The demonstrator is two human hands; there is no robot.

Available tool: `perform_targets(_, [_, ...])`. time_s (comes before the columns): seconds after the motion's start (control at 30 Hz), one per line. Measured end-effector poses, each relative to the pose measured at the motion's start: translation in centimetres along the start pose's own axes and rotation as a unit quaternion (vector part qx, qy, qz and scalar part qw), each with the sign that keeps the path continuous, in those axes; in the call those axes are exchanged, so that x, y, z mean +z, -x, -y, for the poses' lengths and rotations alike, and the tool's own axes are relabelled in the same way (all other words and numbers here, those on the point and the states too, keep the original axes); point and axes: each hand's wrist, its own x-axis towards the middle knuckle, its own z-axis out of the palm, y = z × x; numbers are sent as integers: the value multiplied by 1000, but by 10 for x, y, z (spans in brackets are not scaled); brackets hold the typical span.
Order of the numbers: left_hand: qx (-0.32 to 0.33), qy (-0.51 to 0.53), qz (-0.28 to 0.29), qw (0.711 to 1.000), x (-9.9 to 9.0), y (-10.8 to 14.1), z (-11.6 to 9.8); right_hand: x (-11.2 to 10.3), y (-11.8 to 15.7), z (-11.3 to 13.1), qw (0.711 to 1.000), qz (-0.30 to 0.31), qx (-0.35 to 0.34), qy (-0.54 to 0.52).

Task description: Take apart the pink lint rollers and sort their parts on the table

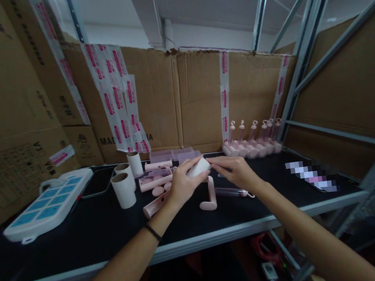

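My left hand [183, 183] is wrapped round a white roll [198, 168], held tilted above the black shelf. The fingertips of my right hand [235, 171] are pressed together at the roll's upper right end; whether they pinch something there is too small to tell. Below the hands lie a pink bracket-shaped part [211, 195] and a clear tube with a pink loop [231, 192]. Left of my left hand are pink holders [154, 205] and small pink round pieces [158, 191]. Three white rolls [123, 191] stand upright farther left.
A white case with blue panels [50, 203] and a dark phone-like slab [97, 182] lie at the left. Several pink parts with looped tubes [253, 147] stand at the back right. Cardboard walls [199, 98] enclose the shelf [200, 241], and metal posts rise at the right.
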Motion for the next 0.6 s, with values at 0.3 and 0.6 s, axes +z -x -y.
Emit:
perform_targets(0.3, [23,-35,25,999,-2,2,0,-9,-3,4,999,35,-4,10])
perform_targets(0.6, [27,-11,69,997,-2,6,-1,-17,-3,-3,986,145,-40,69])
